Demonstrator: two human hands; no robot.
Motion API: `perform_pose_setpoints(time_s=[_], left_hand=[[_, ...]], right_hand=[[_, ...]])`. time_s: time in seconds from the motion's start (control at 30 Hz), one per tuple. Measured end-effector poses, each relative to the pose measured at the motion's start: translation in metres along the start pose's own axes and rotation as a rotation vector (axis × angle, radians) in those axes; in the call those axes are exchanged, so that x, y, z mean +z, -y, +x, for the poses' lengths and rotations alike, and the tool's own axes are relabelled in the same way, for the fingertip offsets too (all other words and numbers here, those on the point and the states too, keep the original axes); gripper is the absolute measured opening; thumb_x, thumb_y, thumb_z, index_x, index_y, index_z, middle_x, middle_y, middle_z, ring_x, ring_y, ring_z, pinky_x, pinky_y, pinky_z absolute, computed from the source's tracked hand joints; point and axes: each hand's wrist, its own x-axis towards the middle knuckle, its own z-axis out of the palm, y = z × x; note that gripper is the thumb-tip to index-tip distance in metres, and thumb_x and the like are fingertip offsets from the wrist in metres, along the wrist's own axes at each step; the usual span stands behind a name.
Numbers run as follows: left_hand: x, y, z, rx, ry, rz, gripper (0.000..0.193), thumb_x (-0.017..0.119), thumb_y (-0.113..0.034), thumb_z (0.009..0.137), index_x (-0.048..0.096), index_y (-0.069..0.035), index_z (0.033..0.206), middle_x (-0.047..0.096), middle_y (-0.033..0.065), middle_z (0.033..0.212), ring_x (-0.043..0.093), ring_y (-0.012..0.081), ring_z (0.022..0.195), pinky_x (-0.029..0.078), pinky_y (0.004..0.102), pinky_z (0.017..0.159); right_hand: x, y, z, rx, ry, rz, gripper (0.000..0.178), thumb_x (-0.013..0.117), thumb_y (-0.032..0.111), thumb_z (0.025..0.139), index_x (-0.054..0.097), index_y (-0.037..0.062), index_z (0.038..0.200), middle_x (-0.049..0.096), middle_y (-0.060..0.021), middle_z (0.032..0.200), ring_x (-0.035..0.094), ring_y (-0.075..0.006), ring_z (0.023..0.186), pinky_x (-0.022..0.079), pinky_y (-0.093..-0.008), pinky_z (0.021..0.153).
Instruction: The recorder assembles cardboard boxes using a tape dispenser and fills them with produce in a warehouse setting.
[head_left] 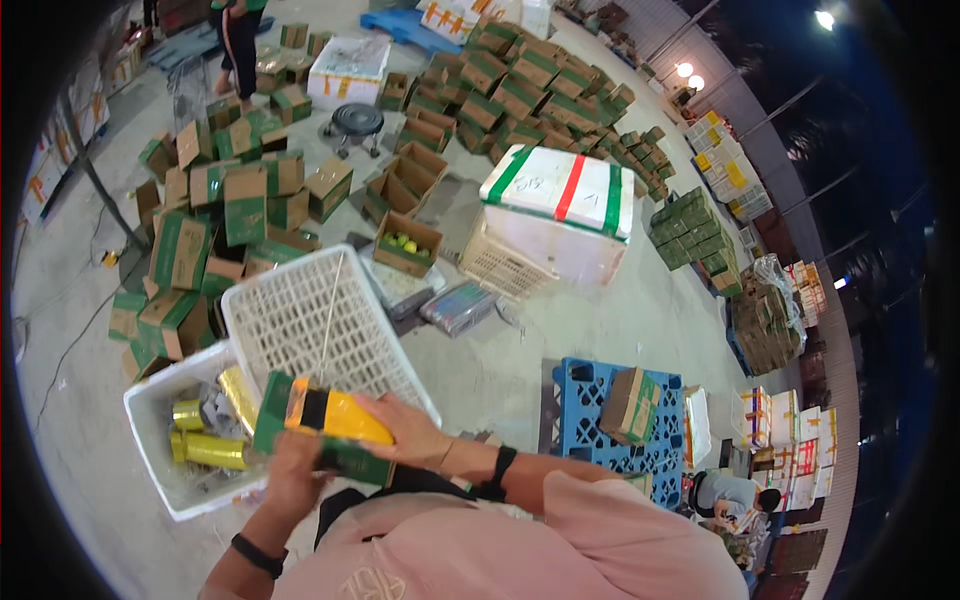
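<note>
The right hand (408,432) was closed around the near end of a yellow hand tool (358,417) with a black band, which lay across the top of a green carton (358,462). The left hand (297,468) pressed against that carton's near side; I could not tell whether its fingers gripped. The carton was in front of the body, by the right edge of a white foam box (150,455), where gold rolls (212,451) sat among crumpled grey material (217,412). Over the box's far right corner leaned a white slatted crate (300,330).

To the right stood a blue pallet (578,425), with a brown-and-green carton (630,405) nearer its right edge than its left. Farther off on the floor (480,375) were a grey bundle (459,306), an open carton of yellow-green round items (403,257) and a white lidded box (556,195) banded in green and red. Beyond them spread a heap of cartons (520,95).
</note>
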Motion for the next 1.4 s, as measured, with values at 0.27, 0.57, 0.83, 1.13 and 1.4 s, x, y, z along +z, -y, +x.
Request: perform_pose_setpoints(time_s=[0.27, 0.57, 0.83, 1.13, 1.4], left_hand=[[0.027, 0.02, -0.006, 0.149, -0.142, 0.112, 0.072, 0.072, -0.029, 0.068, 0.046, -0.001, 0.129, 0.044, 0.013, 0.137, 0.039, 0.0297, 0.13, 0.03, 0.0426, 0.108], [0.036, 0.03, -0.02, 0.113, -0.237, 0.122, 0.071, 0.067, -0.035, 0.069, 0.048, 0.001, 0.127, 0.042, 0.0116, 0.138, 0.035, 0.0258, 0.132, 0.027, 0.0397, 0.111], [0.055, 0.03, -0.028, 0.082, -0.265, 0.063, 0.065, 0.067, -0.031, 0.07, 0.049, 0.0, 0.125, 0.044, 0.0119, 0.136, 0.036, 0.0268, 0.131, 0.028, 0.0399, 0.111], [0.043, 0.036, -0.037, 0.103, -0.504, 0.141, 0.034, 0.065, -0.023, 0.074, 0.059, -0.012, 0.106, 0.052, 0.0098, 0.113, 0.05, 0.0306, 0.113, 0.042, 0.0427, 0.096], [0.03, 0.012, -0.044, 0.006, -0.487, 0.207, 0.039, 0.074, -0.024, 0.069, 0.061, -0.012, 0.103, 0.054, 0.0093, 0.11, 0.051, 0.0323, 0.109, 0.043, 0.0442, 0.094]], right_hand=[[-0.036, 0.037, 0.086, -0.126, -0.302, -0.234, 0.047, 0.073, 0.031, 0.078, 0.057, 0.0028, 0.112, 0.059, -0.0143, 0.102, 0.057, -0.0297, 0.097, 0.045, -0.0408, 0.085], [0.105, 0.172, 0.343, -0.096, 0.644, -0.844, 0.049, 0.066, 0.048, 0.076, 0.066, 0.0041, 0.098, 0.067, -0.0169, 0.097, 0.063, -0.0348, 0.086, 0.05, -0.0407, 0.075], [0.062, 0.207, 0.274, -0.111, 0.94, -0.953, 0.038, 0.066, 0.035, 0.077, 0.067, 0.0034, 0.097, 0.065, -0.0205, 0.09, 0.063, -0.0353, 0.083, 0.049, -0.042, 0.072], [-0.026, 0.1, 0.058, -0.264, 0.131, -0.58, 0.051, 0.066, 0.033, 0.081, 0.053, 0.0037, 0.121, 0.052, -0.0198, 0.091, 0.057, -0.0392, 0.071, 0.049, -0.043, 0.063], [-0.06, -0.019, -0.128, -0.033, 0.271, -0.547, 0.051, 0.073, 0.02, 0.074, 0.056, 0.0023, 0.119, 0.054, -0.0168, 0.087, 0.061, -0.0337, 0.065, 0.052, -0.0372, 0.058]])
